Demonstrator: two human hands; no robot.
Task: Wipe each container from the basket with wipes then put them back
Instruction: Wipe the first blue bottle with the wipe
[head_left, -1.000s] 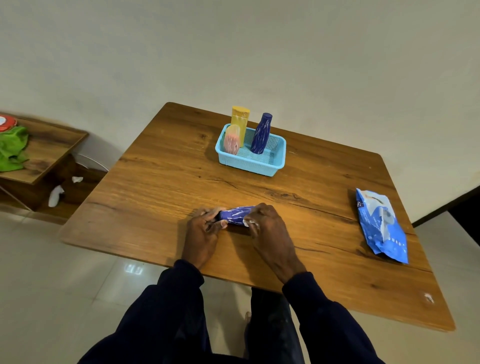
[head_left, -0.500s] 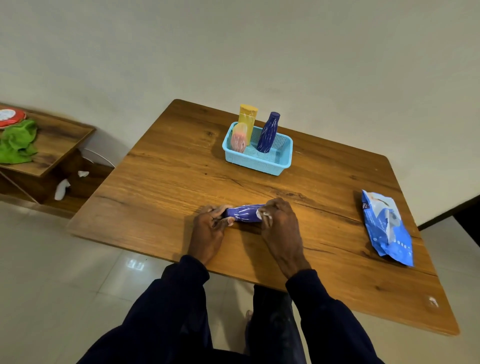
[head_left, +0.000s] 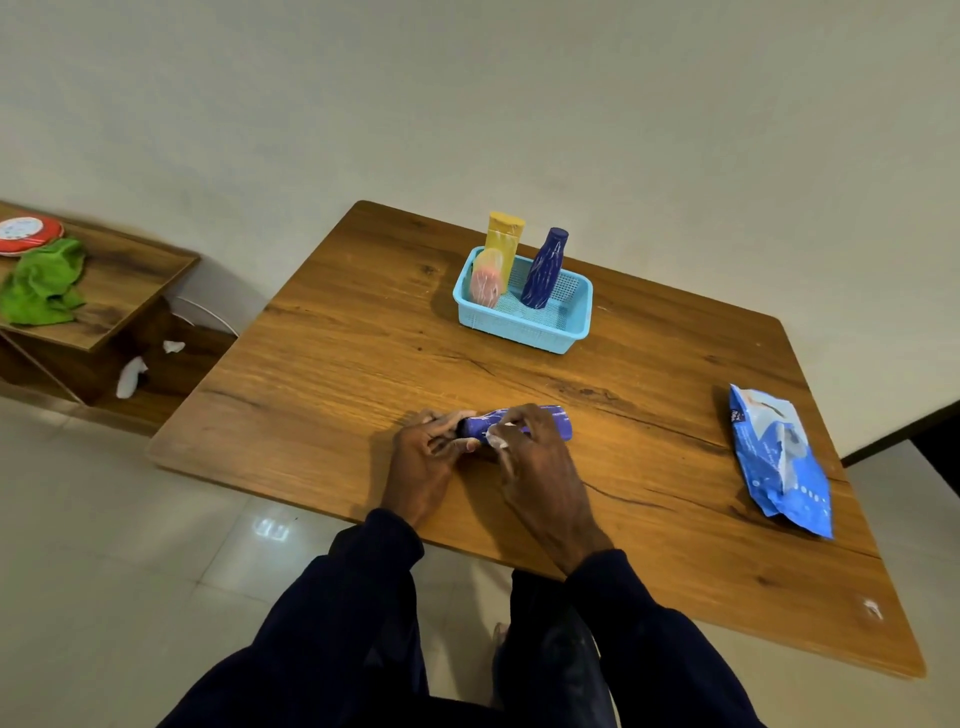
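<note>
Bottle is down on its side at the near middle of the desk, blue with pale streaks, narrow end pointing left. The left hand has its fingers curled round that narrow end and grips it against the wood. The right hand arches over the body of the bottle, fingers bent, pinching a white wipe onto the blue surface. Only a scrap of the wipe peeks out between the fingers, and the bottle's wide end juts out past the right knuckles. Dark navy sleeves run back to the bottom of the view.

Over at the far side sits the basket, light blue mesh, well apart from the hands. Three containers stand in it: a yellow tube at the far left corner, a pink jar just in front of it, and a tall bottle, dark blue, leaning a little, to their right.

Out by the right edge of the desk lies the pack of wipes, blue and white, crumpled, well apart from everything else.

Off to the left, a low wooden shelf stands against the wall, carrying a green cloth and a red-and-white disc. White scraps lie on its lower level. Pale tiles show beneath the desk.
</note>
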